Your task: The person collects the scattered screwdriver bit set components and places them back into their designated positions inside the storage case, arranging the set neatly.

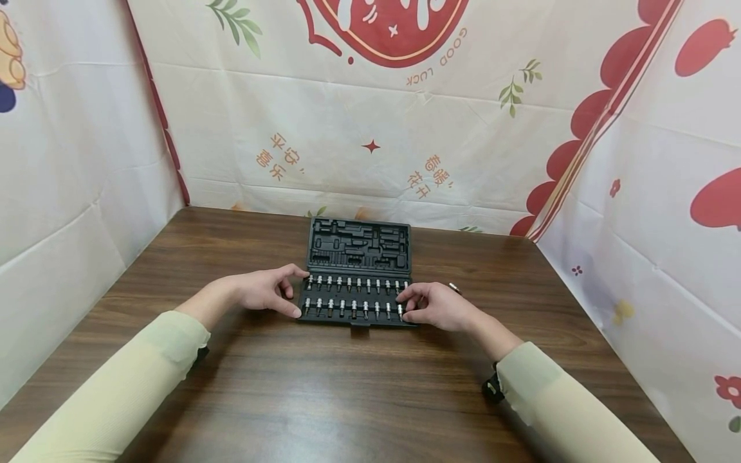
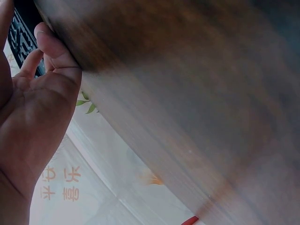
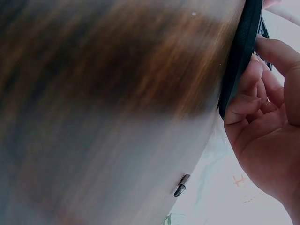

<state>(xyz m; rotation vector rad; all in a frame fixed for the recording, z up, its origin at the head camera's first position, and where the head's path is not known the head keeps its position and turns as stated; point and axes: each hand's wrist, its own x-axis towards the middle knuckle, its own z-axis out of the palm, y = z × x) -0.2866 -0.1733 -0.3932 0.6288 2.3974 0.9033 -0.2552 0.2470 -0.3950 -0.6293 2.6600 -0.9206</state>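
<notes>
A black bit socket case (image 1: 360, 294) lies open on the table, its lid leaning back behind the base. Two rows of silver bit sockets (image 1: 354, 308) fill the base. My left hand (image 1: 263, 289) holds the base at its left end, thumb at the front corner and index finger near the hinge. At the right end, thumb and fingers of my right hand (image 1: 442, 307) pinch the last bit socket (image 1: 400, 310) of the front row. In the right wrist view the case's side (image 3: 241, 56) runs along the curled fingers, which hide the bit socket.
One loose bit socket (image 1: 455, 288) lies on the brown wooden table (image 1: 347, 386), just beyond my right hand. The moulded lid (image 1: 359, 244) stands up at the back. Printed cloth (image 1: 347, 116) hangs behind the table and along both sides.
</notes>
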